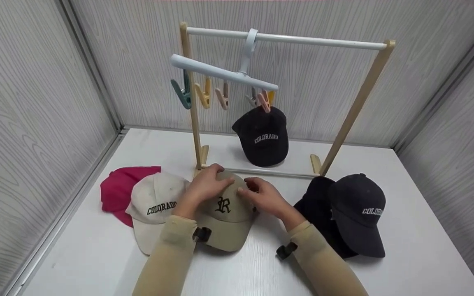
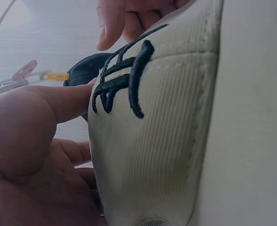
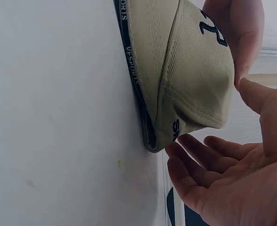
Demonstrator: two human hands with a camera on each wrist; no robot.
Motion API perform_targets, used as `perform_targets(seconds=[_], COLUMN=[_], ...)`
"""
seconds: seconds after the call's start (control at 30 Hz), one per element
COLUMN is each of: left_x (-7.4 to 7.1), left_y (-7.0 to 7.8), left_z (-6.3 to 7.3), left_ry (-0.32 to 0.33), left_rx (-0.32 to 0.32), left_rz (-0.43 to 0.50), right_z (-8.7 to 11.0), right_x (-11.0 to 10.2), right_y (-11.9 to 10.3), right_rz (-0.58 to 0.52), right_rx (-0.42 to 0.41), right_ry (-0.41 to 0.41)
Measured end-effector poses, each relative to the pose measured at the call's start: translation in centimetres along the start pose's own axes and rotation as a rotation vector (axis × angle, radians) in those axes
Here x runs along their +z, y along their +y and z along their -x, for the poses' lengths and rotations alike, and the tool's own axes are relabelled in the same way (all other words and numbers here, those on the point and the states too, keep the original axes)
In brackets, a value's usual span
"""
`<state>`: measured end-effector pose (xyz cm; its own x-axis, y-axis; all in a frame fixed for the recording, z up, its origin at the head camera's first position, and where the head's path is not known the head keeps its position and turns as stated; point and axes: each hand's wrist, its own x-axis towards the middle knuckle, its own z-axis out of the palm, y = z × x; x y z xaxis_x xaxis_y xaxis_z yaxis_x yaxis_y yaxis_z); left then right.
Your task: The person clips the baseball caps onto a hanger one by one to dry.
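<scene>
Beige cap: in front of the person, between the two hands (image 1: pixel 239 213), crown up, brim toward the person, on the table (image 1: pixel 97 263).
Left hand: on the crown (image 1: pixel 208 187), thumb on the front panel, fingers round the side; holding it.
Right hand: opposite side (image 1: pixel 268 199), thumb on the crown, curled fingertips at the lower back edge; light hold. How hard either squeezes, can't tell.
Handling: should be light, not fragile. Crown fabric looks soft, already dented at the back; brim likely stiffer. Ribbed cloth, slip unlikely.
Where to hold: both sides of the crown near the rim; squeezing the top would probably fold it.
Left side: white cap (image 1: pixel 161 191) close by, overlapping pink cap (image 1: pixel 115 187).
Right side: navy cap (image 1: pixel 358 201) on black cap (image 1: pixel 317 199), well apart.
Behind: rack (image 1: pixel 323 40), low bar just past the fingers; hanger (image 1: pixel 216 72) above, dark cap (image 1: pixel 263 142) clipped on.
In the way: low bar, teal clip (image 1: pixel 182 92) beside the left post.
</scene>
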<state>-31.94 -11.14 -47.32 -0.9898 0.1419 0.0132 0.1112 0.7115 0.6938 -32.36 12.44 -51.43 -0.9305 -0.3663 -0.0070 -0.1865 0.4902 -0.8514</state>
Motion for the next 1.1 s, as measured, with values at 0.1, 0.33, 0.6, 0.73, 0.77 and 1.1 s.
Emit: perform_targets(seconds=[0.1, 0.33, 0.6, 0.73, 0.77, 1.1], left_x=[0.0, 0.1, 0.0, -0.2, -0.2, -0.1], left_y=[0.0, 0.0, 0.0, 0.1, 0.1, 0.5], left_z=[-0.1, 0.0, 0.0, 0.1, 0.2, 0.2], left_ry=[-0.011, -0.011, -0.008, -0.006, -0.005, -0.010], left_rx=[-0.016, -0.024, -0.017, -0.006, -0.004, 0.015], left_rz=[0.010, 0.011, 0.017, 0.021, 0.021, 0.030], right_z=[0.0, 0.0, 0.1, 0.0, 0.0, 0.1], right_x=[0.1, 0.5, 0.9, 1.0, 1.1, 0.8], right_y=[-0.1, 0.1, 0.2, 0.2, 0.2, 0.3], right_rz=[-0.026, -0.055, -0.084, -0.130, -0.143, -0.257], right_rx=[0.004, 0.025, 0.040, 0.052, 0.053, 0.062], right_ry=[-0.009, -0.031, -0.036, -0.037, -0.037, -0.054])
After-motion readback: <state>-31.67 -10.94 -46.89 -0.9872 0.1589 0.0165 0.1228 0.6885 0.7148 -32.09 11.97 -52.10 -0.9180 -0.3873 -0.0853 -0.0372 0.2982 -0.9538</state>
